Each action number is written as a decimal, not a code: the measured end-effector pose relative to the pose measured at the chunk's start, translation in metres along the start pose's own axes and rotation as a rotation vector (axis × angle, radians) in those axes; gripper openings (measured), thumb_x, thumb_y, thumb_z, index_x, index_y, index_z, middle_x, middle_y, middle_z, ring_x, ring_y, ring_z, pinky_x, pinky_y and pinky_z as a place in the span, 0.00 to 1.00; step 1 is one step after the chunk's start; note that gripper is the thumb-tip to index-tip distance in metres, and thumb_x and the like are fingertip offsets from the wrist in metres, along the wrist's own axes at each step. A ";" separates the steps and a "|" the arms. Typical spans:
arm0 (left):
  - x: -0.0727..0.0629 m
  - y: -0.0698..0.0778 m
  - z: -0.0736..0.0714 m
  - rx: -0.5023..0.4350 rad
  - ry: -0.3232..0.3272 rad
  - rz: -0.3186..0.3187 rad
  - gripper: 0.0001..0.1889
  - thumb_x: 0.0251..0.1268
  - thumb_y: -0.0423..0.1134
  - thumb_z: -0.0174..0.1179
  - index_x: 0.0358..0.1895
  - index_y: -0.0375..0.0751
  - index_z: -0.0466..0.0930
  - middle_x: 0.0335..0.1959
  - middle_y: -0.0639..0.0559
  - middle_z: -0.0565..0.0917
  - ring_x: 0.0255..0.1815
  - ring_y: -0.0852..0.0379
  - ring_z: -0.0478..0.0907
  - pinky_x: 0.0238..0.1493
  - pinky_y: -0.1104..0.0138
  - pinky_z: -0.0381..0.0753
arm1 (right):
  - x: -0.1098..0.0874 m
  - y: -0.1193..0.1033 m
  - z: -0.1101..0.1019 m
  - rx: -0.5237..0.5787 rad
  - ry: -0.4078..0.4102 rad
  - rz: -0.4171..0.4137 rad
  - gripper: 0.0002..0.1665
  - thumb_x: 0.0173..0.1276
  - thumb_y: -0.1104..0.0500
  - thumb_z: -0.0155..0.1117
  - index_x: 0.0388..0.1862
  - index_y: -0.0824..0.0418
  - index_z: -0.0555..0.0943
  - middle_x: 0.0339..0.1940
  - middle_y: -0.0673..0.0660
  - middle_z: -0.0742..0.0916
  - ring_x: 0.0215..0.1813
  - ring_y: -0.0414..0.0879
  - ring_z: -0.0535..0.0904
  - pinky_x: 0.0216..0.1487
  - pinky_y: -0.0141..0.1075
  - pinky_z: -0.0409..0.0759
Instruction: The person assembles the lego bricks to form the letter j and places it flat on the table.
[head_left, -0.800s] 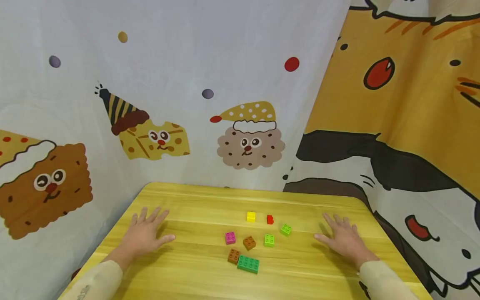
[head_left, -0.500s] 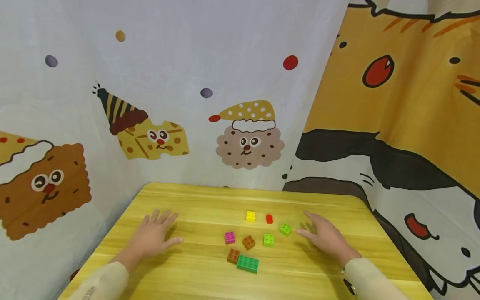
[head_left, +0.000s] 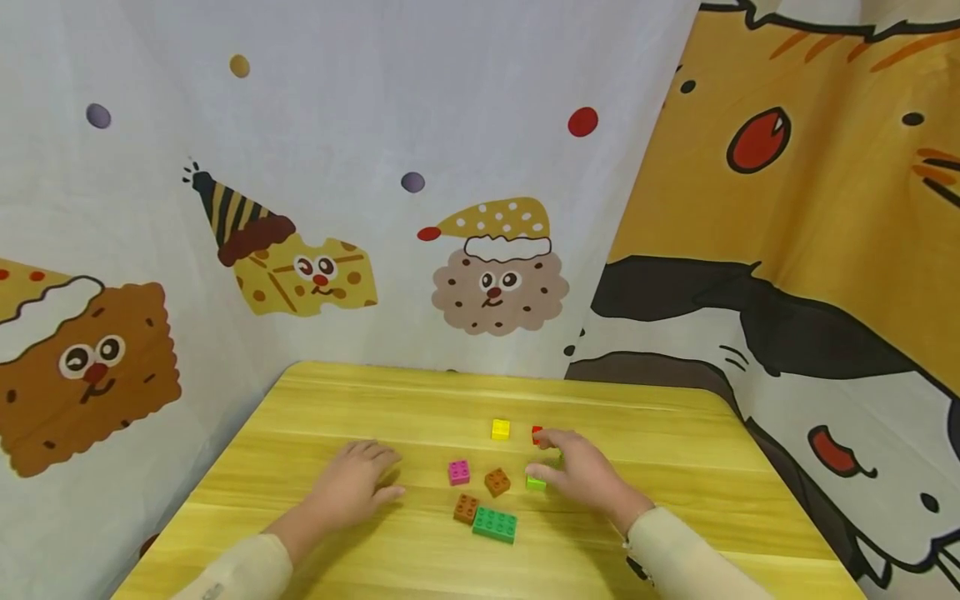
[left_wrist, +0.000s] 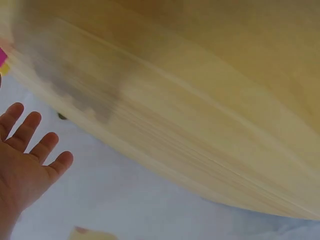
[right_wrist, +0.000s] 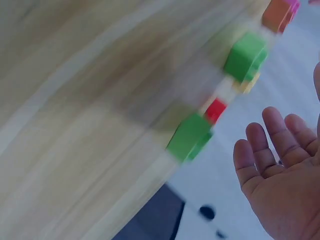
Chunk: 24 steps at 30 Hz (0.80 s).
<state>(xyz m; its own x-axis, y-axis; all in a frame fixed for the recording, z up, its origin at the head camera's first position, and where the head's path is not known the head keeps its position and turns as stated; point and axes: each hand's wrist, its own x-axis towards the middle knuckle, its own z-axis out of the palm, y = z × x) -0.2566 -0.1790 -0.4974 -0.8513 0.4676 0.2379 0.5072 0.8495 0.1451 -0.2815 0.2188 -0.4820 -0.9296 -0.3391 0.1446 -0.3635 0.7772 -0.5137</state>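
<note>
Big green brick (head_left: 495, 525) lies flat on the table (head_left: 405, 567), studs up, prob. b/c that's its steadiest side. R hand (head_left: 583, 473) is beyond it & to its R, back of hand up, fingers reaching fwd w/ a slight bend, thumb well apart; I see nothing gripped, so that wide gap fits an unloaded hand. Near lime brick (head_left: 536, 482), just beyond & R of the green one, is partly covered by that thumb; can't tell re contact. Far lime brick (right_wrist: 190, 136), farther out & R, is nearly all hidden by the hand from head ht. Red brick (head_left: 537, 434), well beyond & a bit R, peeks past the fingertips. L hand (head_left: 348, 483), well L of the green brick, has fingers loosely bent, thumb out, holding nothing, hence the slack, I'd say. Pink brick (head_left: 459, 472) is beyond & L, yellow brick (head_left: 501, 430) well beyond; one brown brick (head_left: 466, 508) sits at the green's L end, second brown brick (head_left: 497, 482) just beyond.
</note>
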 end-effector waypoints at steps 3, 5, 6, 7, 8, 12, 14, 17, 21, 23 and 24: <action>0.002 0.008 0.003 -0.010 0.011 0.035 0.27 0.64 0.58 0.63 0.59 0.43 0.80 0.58 0.47 0.81 0.63 0.40 0.72 0.66 0.42 0.63 | 0.003 -0.014 0.010 0.003 -0.060 -0.053 0.37 0.65 0.36 0.65 0.66 0.55 0.75 0.54 0.52 0.83 0.59 0.54 0.77 0.57 0.53 0.76; 0.003 0.011 0.006 -0.019 0.015 0.050 0.27 0.64 0.57 0.64 0.58 0.43 0.81 0.57 0.46 0.81 0.63 0.41 0.73 0.66 0.42 0.63 | 0.005 -0.023 0.016 -0.003 -0.091 -0.087 0.35 0.66 0.37 0.65 0.65 0.56 0.76 0.53 0.52 0.84 0.57 0.53 0.78 0.56 0.52 0.77; 0.003 0.013 0.007 -0.026 0.014 0.056 0.26 0.63 0.57 0.65 0.57 0.43 0.81 0.57 0.46 0.81 0.63 0.41 0.73 0.66 0.42 0.64 | 0.006 -0.027 0.019 -0.009 -0.107 -0.106 0.35 0.66 0.37 0.65 0.64 0.56 0.77 0.53 0.52 0.84 0.57 0.52 0.79 0.56 0.52 0.77; 0.003 0.014 0.007 -0.033 0.014 0.063 0.25 0.63 0.57 0.65 0.57 0.43 0.82 0.57 0.46 0.81 0.62 0.41 0.73 0.66 0.42 0.64 | 0.008 -0.032 0.023 -0.021 -0.117 -0.127 0.35 0.67 0.36 0.64 0.63 0.57 0.77 0.52 0.50 0.85 0.56 0.50 0.79 0.56 0.50 0.77; 0.003 0.016 0.008 -0.040 0.013 0.068 0.25 0.63 0.56 0.65 0.56 0.43 0.82 0.57 0.45 0.81 0.62 0.40 0.73 0.66 0.42 0.64 | 0.009 -0.035 0.027 -0.033 -0.124 -0.153 0.34 0.67 0.37 0.64 0.62 0.57 0.78 0.52 0.49 0.85 0.55 0.49 0.79 0.56 0.49 0.78; 0.002 0.020 0.008 -0.069 -0.004 0.083 0.23 0.64 0.56 0.65 0.54 0.44 0.83 0.58 0.45 0.81 0.63 0.40 0.73 0.66 0.41 0.63 | 0.015 -0.052 0.044 -0.077 -0.133 -0.266 0.30 0.66 0.36 0.65 0.55 0.57 0.83 0.45 0.45 0.86 0.48 0.42 0.79 0.52 0.40 0.79; 0.001 0.022 0.009 -0.079 -0.004 0.093 0.23 0.64 0.56 0.65 0.53 0.44 0.83 0.58 0.44 0.81 0.62 0.40 0.73 0.65 0.41 0.64 | 0.017 -0.060 0.052 -0.114 -0.123 -0.323 0.27 0.65 0.36 0.66 0.49 0.55 0.84 0.41 0.43 0.86 0.44 0.39 0.79 0.51 0.40 0.78; 0.002 0.024 0.009 -0.086 -0.002 0.105 0.22 0.63 0.55 0.66 0.52 0.44 0.84 0.58 0.45 0.81 0.62 0.40 0.73 0.65 0.40 0.64 | 0.018 -0.072 0.061 -0.183 -0.114 -0.370 0.23 0.63 0.34 0.67 0.43 0.51 0.85 0.37 0.39 0.86 0.42 0.37 0.79 0.54 0.43 0.76; 0.002 0.026 0.012 -0.077 -0.011 0.107 0.22 0.64 0.56 0.64 0.52 0.45 0.84 0.58 0.46 0.81 0.63 0.41 0.73 0.66 0.41 0.64 | 0.016 -0.083 0.069 -0.274 -0.122 -0.366 0.23 0.60 0.34 0.70 0.42 0.48 0.85 0.37 0.37 0.85 0.47 0.40 0.78 0.57 0.48 0.72; 0.002 0.027 0.013 -0.078 -0.016 0.109 0.22 0.65 0.57 0.64 0.52 0.45 0.84 0.58 0.47 0.81 0.63 0.41 0.73 0.66 0.41 0.63 | 0.016 -0.085 0.073 -0.300 -0.120 -0.357 0.22 0.59 0.35 0.71 0.43 0.48 0.85 0.37 0.37 0.85 0.47 0.41 0.77 0.57 0.48 0.72; 0.002 0.027 0.014 -0.080 -0.018 0.114 0.21 0.65 0.57 0.64 0.51 0.45 0.84 0.58 0.47 0.81 0.63 0.41 0.73 0.66 0.41 0.63 | 0.016 -0.086 0.075 -0.304 -0.116 -0.356 0.21 0.59 0.36 0.72 0.43 0.48 0.85 0.36 0.37 0.85 0.47 0.41 0.77 0.55 0.46 0.72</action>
<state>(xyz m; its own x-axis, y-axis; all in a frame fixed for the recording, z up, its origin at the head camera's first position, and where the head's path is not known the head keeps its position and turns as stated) -0.2459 -0.1515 -0.5065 -0.7891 0.5652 0.2406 0.6096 0.7685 0.1944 -0.2607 0.1074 -0.4988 -0.7371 -0.6559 0.1625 -0.6758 0.7158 -0.1759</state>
